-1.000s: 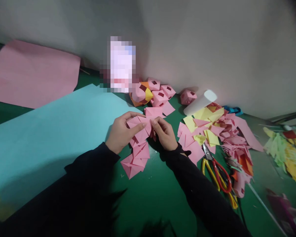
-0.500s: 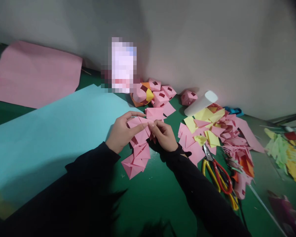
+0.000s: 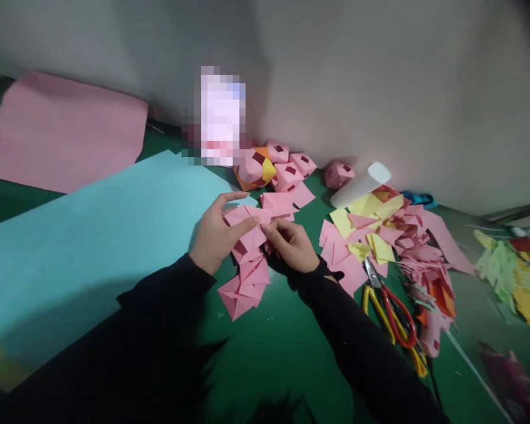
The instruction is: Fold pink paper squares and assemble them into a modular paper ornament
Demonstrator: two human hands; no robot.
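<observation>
Between my two hands is a folded pink paper piece [image 3: 248, 224]. My left hand [image 3: 218, 232] grips its left side, thumb on top and the other fingers behind or underneath. At its right edge my right hand [image 3: 294, 242] is closed in a pinch, thumb against forefinger. Below the held piece, several folded pink papers [image 3: 242, 288] lie overlapping on the green table [image 3: 265, 365]. Just beyond my fingers rests a small stack of folded pink paper [image 3: 278, 202]. The undersides of the held piece and the curled right fingers are hidden.
Pink paper balls with cut openings [image 3: 287, 175] sit by the wall. A white roll [image 3: 361, 184] leans over pink and yellow scraps [image 3: 380, 215] at right. Red-handled scissors [image 3: 400, 318] and yellow-handled ones [image 3: 380, 312] lie nearby. Blue sheet [image 3: 115, 224] and pink sheet [image 3: 79, 129] cover the left.
The held pink paper has shifted slightly left and turned a little in my left hand. My right fingers have slid a little lower along its right edge.
</observation>
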